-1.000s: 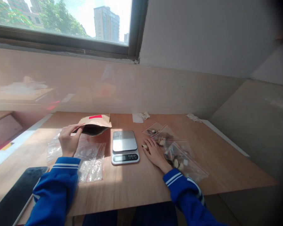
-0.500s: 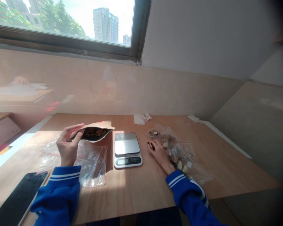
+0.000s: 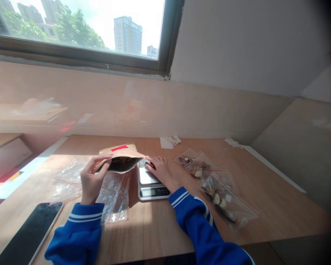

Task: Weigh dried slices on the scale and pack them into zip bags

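Note:
My left hand (image 3: 93, 179) pinches the left end of a brown kraft paper pouch (image 3: 129, 151) with a red mark, its mouth gaping toward me. Brownish dried pieces (image 3: 121, 160) lie inside. My right hand (image 3: 161, 172) is closed over a digital kitchen scale (image 3: 154, 194), close to the pouch's right corner. Between its fingers is a small dark dried piece (image 3: 150, 165), partly hidden; its kind is unclear. The hand covers much of the scale's metal plate.
Right of the scale lie clear zip bags (image 3: 223, 200) with dark and pale dried slices. More clear zip bags (image 3: 116, 202) lie under the left hand. A phone (image 3: 27, 232) rests at the front left. Crumpled paper (image 3: 173, 140) is by the wall, under the window.
My right hand has moved left from beside the zip bags to above the scale, carrying the dark piece. The pouch has shifted slightly right and its red mark shows more.

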The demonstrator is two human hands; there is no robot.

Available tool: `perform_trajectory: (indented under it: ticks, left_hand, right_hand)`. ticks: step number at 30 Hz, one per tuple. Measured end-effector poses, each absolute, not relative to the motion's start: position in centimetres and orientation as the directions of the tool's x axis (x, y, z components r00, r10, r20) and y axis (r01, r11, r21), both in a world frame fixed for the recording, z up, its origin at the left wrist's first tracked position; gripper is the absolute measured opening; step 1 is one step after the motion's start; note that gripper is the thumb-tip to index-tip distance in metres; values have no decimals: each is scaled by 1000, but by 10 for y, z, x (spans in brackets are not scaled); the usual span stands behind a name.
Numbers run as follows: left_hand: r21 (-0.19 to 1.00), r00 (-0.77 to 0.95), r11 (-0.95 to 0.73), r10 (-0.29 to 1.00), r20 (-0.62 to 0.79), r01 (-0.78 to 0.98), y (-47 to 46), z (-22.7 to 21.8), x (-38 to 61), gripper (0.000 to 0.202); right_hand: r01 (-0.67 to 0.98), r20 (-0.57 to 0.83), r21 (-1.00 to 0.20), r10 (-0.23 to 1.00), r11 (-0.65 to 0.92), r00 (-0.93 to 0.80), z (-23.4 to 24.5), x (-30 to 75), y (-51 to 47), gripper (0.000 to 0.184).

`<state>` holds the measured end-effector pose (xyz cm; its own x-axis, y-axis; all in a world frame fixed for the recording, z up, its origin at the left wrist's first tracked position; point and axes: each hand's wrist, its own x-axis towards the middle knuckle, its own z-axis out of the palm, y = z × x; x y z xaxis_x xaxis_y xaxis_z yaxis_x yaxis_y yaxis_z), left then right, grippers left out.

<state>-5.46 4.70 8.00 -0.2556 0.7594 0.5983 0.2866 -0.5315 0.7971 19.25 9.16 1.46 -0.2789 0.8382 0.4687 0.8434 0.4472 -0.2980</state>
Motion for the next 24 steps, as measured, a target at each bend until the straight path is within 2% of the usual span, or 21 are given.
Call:
perform_trajectory:
  ticks: [2, 4, 9, 14, 18, 19, 22, 24]
  left_hand:
    - [803, -255, -527, 766, 591, 278, 47, 80, -55, 16]
    - [808, -248, -523, 773, 583, 269, 46, 81, -55, 16]
    - [825, -224, -509, 798, 559, 245, 45, 80, -57, 16]
    - [837, -229, -499, 808, 543, 226, 44, 81, -54, 17]
    - [846, -204, -489, 824, 528, 214, 42, 82, -52, 18]
    - [846, -196, -489, 827, 527, 213, 42, 82, -52, 18]
    - [836, -209, -492, 815, 540, 241, 38, 79, -48, 18]
    - [820, -260, -497, 783, 565, 284, 35, 75, -44, 18]
  right_hand:
    - [823, 465, -292, 824, 488, -323, 16, 190, 86, 29]
    - [780, 483, -351, 814, 518, -323, 19, 189, 81, 33]
    - [677, 548, -539, 819, 501, -170, 17, 205, 72, 31]
    - [637, 515, -585, 837, 502, -186, 15, 218, 58, 33]
    - [520, 652, -611, 752, 597, -98, 48, 197, 24, 31]
    - [474, 688, -600, 718, 644, -105, 59, 188, 14, 30]
    - [404, 694, -512, 642, 758, -325, 86, 153, -7, 35]
    - [502, 599, -454, 670, 736, -439, 93, 129, -6, 38]
